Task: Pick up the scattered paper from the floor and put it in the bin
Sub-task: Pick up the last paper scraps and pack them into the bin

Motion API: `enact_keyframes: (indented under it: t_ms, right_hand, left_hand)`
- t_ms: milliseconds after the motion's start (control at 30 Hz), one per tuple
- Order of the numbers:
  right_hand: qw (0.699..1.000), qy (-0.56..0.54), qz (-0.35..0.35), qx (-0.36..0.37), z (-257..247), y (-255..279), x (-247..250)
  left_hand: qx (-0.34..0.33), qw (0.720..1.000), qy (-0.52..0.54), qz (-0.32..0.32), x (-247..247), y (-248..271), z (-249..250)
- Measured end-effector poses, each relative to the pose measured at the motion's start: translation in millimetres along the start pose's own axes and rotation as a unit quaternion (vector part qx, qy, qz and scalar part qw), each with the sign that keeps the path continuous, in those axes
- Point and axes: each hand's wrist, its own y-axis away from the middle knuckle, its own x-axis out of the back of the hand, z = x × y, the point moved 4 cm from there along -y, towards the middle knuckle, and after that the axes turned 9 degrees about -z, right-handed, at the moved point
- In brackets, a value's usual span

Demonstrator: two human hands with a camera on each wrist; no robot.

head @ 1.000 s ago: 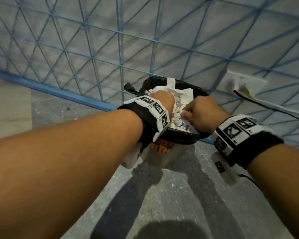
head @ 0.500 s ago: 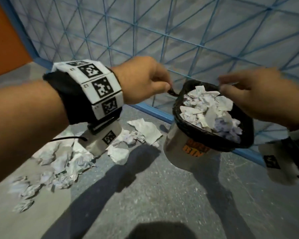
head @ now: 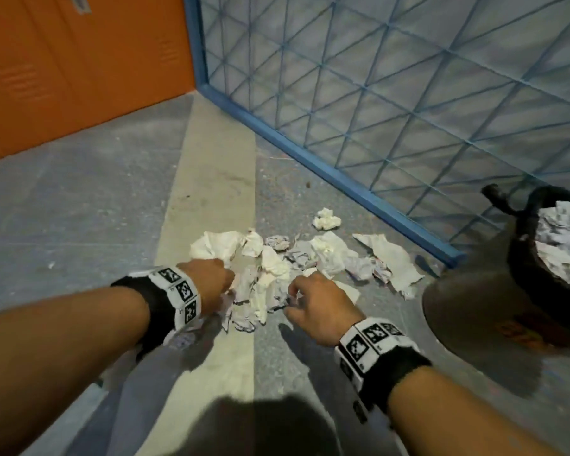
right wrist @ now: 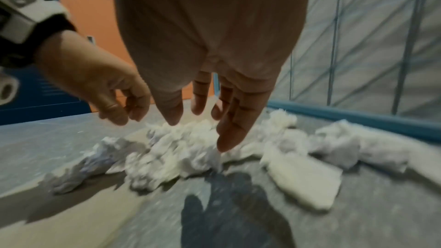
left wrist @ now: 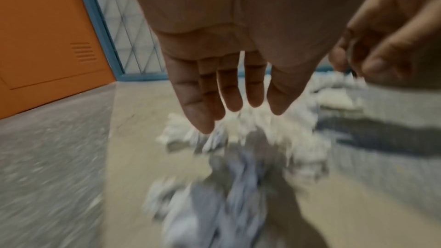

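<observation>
- Left hand [head: 211, 284], fingers straight and loose, empty, over the crumpled paper pile [head: 277, 274].
- Right hand [head: 320, 304] likewise, fingers spread.
- Bin [head: 520, 264] stands right.

Orange metal wall panel [head: 63, 60] with louvre vents far left. Blue-framed mesh fence [head: 392, 93] along the right. Grey concrete floor [head: 63, 209], pale beige stripe [head: 211, 192] running down the middle.
</observation>
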Motion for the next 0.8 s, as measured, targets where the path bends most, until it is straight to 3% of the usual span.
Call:
enact_keyframes:
  t_ms: [200, 400, 633, 800]
  right_hand:
    - [1.000, 0.012, -0.021, -0.016, -51.0, -24.8, -66.4]
    - [0.996, 0.038, -0.055, -0.062, -56.0, -41.5, -107.1]
    - [0.996, 0.034, -0.084, 0.011, -43.8, -7.6, -93.6]
    - [0.990, 0.060, -0.080, 0.099, -36.2, 26.6, -47.3]
  left_hand:
    - [0.012, 1.000, -0.013, -0.021, -76.5, 14.1, -25.2]
    - [0.005, 1.000, -0.021, 0.004, -111.5, 12.4, -34.0]
    - [-0.032, 0.999, -0.039, 0.011, -81.5, 10.0, -42.5]
    - [-0.040, 0.994, -0.077, -0.068, -31.4, 23.4, -18.4]
